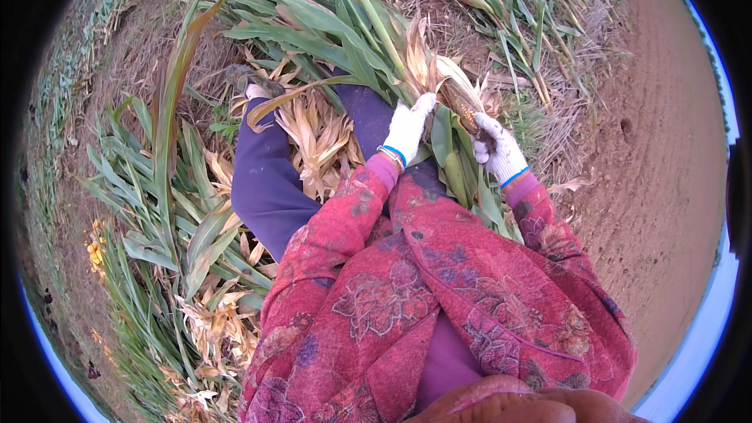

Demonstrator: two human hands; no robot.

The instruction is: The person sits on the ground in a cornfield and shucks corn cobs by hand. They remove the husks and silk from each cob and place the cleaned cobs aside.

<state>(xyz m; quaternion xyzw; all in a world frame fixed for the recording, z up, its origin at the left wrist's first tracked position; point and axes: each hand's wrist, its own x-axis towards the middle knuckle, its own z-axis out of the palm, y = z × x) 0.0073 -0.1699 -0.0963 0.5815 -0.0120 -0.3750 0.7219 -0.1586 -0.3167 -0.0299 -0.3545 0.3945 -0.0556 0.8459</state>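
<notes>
My left hand (409, 129), in a white knit glove with a blue cuff, grips a green maize stalk (385, 35) beside a bunch of dry husk (418, 59). An ear of maize (461, 91) lies just to its right, partly wrapped in pale husk. Some orange-yellow kernels show near its lower end. There my right hand (498, 150), gloved the same way and soiled at the fingertips, closes on the ear. Broad green leaves (455, 158) hang below and between both hands. The palms and some fingers are hidden.
Dry husks (320, 135) lie between my legs in dark trousers (264, 182). Cut maize stalks (182, 211) are piled on the left, with more stalks (523, 12) at upper right. Several yellow ears (96, 251) lie at far left. Bare brown soil (658, 188) stretches along the right.
</notes>
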